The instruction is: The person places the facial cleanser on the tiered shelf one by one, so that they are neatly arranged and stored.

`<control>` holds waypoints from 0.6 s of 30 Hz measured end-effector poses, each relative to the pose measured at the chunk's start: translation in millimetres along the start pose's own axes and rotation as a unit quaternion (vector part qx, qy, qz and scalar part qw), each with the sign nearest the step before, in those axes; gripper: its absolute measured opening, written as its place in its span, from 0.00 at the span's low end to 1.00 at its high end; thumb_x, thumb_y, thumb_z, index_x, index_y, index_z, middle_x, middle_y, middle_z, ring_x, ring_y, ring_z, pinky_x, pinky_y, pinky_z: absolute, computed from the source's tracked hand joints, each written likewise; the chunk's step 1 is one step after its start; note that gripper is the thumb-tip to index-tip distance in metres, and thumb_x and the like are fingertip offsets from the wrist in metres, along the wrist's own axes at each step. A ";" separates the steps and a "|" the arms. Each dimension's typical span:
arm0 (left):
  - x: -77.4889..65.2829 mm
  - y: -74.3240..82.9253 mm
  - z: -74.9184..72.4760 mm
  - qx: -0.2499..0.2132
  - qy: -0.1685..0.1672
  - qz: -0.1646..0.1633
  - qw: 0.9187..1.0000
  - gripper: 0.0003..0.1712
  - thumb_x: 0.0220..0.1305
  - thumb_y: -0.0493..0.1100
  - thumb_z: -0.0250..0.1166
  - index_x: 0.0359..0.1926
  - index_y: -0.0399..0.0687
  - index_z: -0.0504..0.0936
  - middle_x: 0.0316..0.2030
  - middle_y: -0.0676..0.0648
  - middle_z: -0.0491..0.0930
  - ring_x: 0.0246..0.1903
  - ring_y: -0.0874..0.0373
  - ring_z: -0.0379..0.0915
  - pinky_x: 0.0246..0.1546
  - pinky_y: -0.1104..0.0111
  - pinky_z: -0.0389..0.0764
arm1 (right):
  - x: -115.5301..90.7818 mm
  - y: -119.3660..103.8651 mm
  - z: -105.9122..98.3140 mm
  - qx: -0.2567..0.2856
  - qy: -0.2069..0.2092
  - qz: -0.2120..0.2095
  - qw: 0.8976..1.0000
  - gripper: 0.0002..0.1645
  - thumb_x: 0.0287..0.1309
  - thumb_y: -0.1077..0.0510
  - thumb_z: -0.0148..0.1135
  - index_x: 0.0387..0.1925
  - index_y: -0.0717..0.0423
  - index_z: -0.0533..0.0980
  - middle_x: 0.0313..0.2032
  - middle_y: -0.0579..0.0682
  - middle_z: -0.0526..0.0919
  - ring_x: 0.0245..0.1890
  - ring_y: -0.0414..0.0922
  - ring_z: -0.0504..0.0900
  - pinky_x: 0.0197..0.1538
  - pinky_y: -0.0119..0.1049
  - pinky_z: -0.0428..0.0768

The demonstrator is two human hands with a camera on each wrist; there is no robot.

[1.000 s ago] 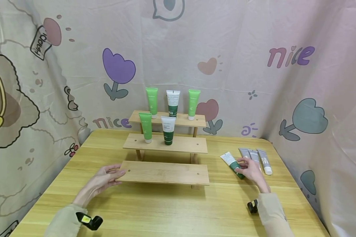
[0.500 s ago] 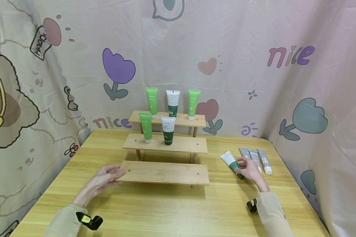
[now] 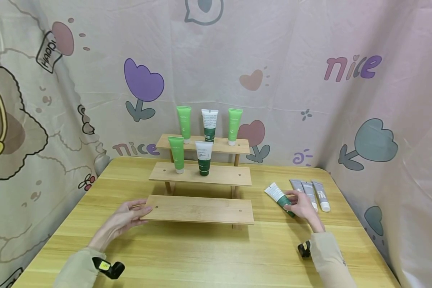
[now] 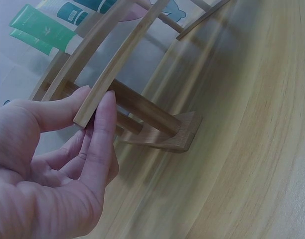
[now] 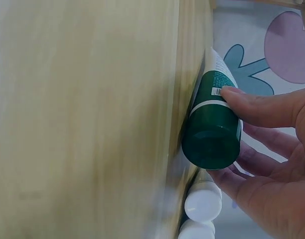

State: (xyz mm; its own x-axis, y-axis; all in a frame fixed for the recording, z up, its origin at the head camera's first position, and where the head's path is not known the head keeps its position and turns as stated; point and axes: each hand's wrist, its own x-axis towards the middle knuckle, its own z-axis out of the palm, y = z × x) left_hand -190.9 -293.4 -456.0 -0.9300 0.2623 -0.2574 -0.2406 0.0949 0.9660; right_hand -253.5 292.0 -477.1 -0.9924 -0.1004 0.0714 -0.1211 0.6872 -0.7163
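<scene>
My left hand [image 3: 127,218] pinches the left end of the lowest shelf [image 3: 199,209] of a three-step wooden stand, thumb on top and fingers beneath, as the left wrist view shows. At the right, my right hand [image 3: 302,206] holds a white and dark green squeeze tube [image 5: 215,124] near its green cap, thumb on one side and fingers on the other. The tube is tilted, its white crimped end pointing to the back left, close over the table. On the middle shelf stand a light green tube [image 3: 177,155] and a white and green tube [image 3: 204,158].
The top shelf [image 3: 219,144] carries two light green tubes and, between them, a white and green tube [image 3: 210,125]. Several grey tubes [image 3: 321,196] with white caps lie beside my right hand. A patterned curtain [image 3: 281,80] hangs behind the wooden table [image 3: 209,256].
My right hand has shifted slightly left with the white and green tube, whose white end now lies a little farther left. The left hand and the stand have stayed put.
</scene>
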 end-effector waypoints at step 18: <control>0.1 0.1 0.1 0.011 -0.002 -0.001 1.000 0.48 0.74 0.41 0.59 0.74 0.18 0.37 0.69 0.19 0.56 0.47 0.70 0.78 0.50 0.69 0.87 | 2.5 -3.5 4.4 0.000 0.045 -0.015 0.999 0.32 0.46 0.74 0.68 0.57 0.77 0.73 0.49 0.77 0.82 0.46 0.64 0.84 0.49 0.45 0.87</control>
State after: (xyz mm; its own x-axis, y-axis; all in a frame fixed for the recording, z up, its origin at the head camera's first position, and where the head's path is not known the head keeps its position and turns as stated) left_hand -191.0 -293.2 -456.0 -0.9286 0.2652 -0.2594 -0.2365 0.1157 0.9647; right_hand -255.4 286.2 -477.5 -0.9862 -0.0557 0.1559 -0.1514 0.6845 -0.7131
